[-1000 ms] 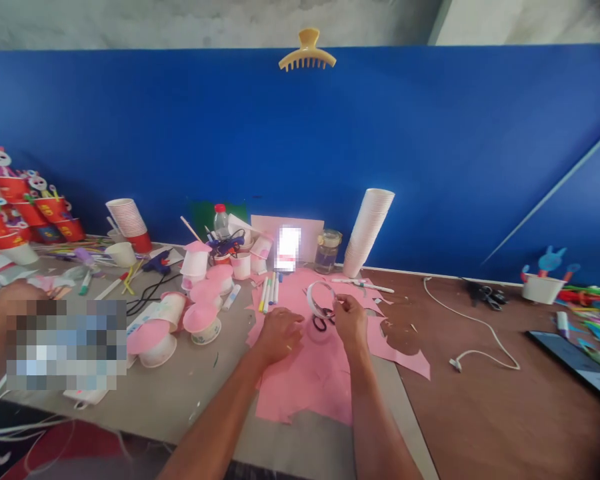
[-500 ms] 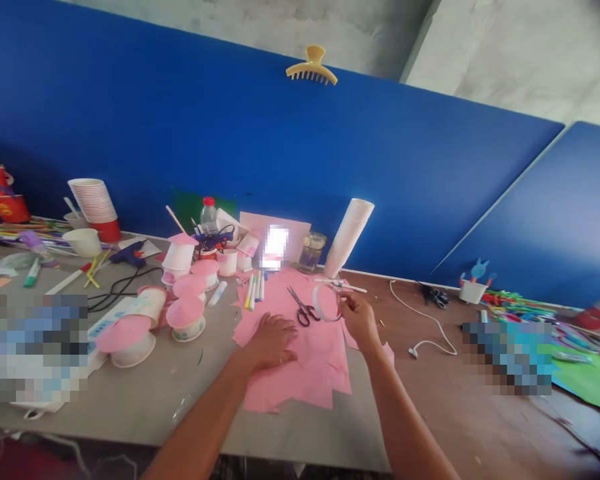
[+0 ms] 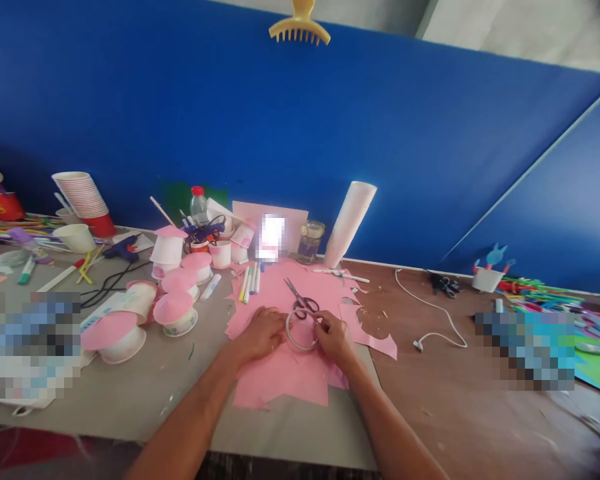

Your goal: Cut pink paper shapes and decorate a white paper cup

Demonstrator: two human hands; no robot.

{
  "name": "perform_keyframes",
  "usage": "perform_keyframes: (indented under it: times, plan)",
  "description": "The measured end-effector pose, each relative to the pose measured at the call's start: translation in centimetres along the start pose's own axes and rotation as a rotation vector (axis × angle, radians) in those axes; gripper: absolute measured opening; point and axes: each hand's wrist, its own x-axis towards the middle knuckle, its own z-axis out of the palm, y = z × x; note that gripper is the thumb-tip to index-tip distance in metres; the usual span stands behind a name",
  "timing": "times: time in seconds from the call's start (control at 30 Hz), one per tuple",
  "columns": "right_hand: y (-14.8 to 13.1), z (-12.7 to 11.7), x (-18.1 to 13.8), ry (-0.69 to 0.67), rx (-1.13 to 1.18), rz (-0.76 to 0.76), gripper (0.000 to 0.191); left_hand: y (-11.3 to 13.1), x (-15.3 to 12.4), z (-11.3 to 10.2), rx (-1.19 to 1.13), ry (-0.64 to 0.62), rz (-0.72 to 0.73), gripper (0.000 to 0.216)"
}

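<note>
On the pink paper (image 3: 280,380), my right hand (image 3: 334,333) pinches the right side of a pale see-through ring (image 3: 303,347), which looks like a roll of clear tape. The ring is tilted over the sheets, and paper shows through its middle. My left hand (image 3: 263,333) rests on the paper, its fingers loosely bent and their tips at the ring's left edge. Whether those tips touch the ring I cannot tell. Dark-handled scissors (image 3: 306,305) lie just beyond the ring, blades pointing away and to the left. Several markers (image 3: 251,280) are side by side at the paper's upper left.
Paper cups with pink paper tops (image 3: 175,310) stand to the left, near a glue gun (image 3: 123,247). Behind are a lit phone (image 3: 271,239), a glass jar (image 3: 311,241) and a leaning stack of white cups (image 3: 351,223). A white cable (image 3: 443,310) lies to the right.
My right hand has brought the ring left and nearer, from beside the scissors to between my hands. My left hand has turned toward it, fingers more bent. The view has tilted down slightly.
</note>
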Motion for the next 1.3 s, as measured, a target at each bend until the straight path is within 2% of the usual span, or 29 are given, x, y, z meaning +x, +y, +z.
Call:
perform_keyframes:
  times: [0.27,0.5,0.73,0.83,1.07,1.3]
  plan:
    - [-0.2,-1.1,-0.1,-0.033,-0.054,-0.044,0.039,-0.5,0.3,0.1,-0.080,0.073,0.063,0.030]
    - [0.6,-2.9,0.2,-0.044,-0.103,0.069,0.035,-0.8,0.3,0.3,-0.089,0.083,0.064,0.024]
    - [0.0,-2.6,-0.2,-0.253,-0.151,0.096,0.031,-0.6,0.1,0.2,-0.096,0.070,0.026,0.023]
    - [-0.4,-2.3,-0.3,-0.294,-0.204,0.112,0.033,-0.7,0.1,0.2,-0.089,0.066,0.042,0.023]
    - [-0.9,-2.0,-0.5,-0.208,-0.304,0.090,0.037,-0.7,0.1,0.3,-0.091,0.067,0.050,0.024]
    - [0.0,-1.4,0.7,-0.064,-0.403,0.167,0.043,-0.7,0.1,0.5,-0.100,0.083,0.039,0.025]
